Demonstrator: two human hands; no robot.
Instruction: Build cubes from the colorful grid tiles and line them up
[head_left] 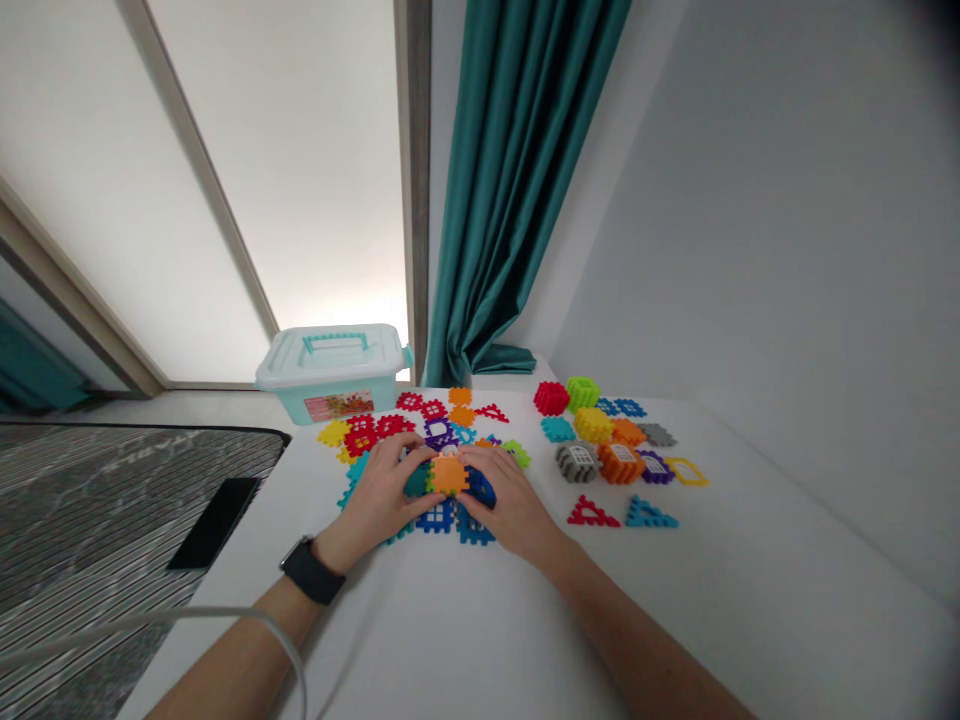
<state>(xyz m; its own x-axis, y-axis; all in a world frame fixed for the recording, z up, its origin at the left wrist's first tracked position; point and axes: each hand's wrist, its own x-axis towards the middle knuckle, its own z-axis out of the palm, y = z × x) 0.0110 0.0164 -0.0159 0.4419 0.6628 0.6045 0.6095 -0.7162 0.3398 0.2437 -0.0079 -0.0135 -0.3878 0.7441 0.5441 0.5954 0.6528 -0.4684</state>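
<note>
Both my hands are closed round a small cluster of joined plastic waffle blocks (449,475) on a white table (480,620); its front face is orange, with teal and blue pieces at the sides. My left hand (385,492), a black watch on its wrist, grips the cluster's left side. My right hand (504,495) grips its right side. Flat blue blocks (437,518) lie just under the cluster. Loose red, yellow and purple blocks (375,430) are spread behind my hands.
A mint lidded storage box (330,372) stands at the table's back. More blocks, some built into cubes (619,462), lie to the right, with a red triangle (592,514) and a teal triangle (649,514). A teal curtain (517,190) hangs behind. A black phone (215,521) lies left.
</note>
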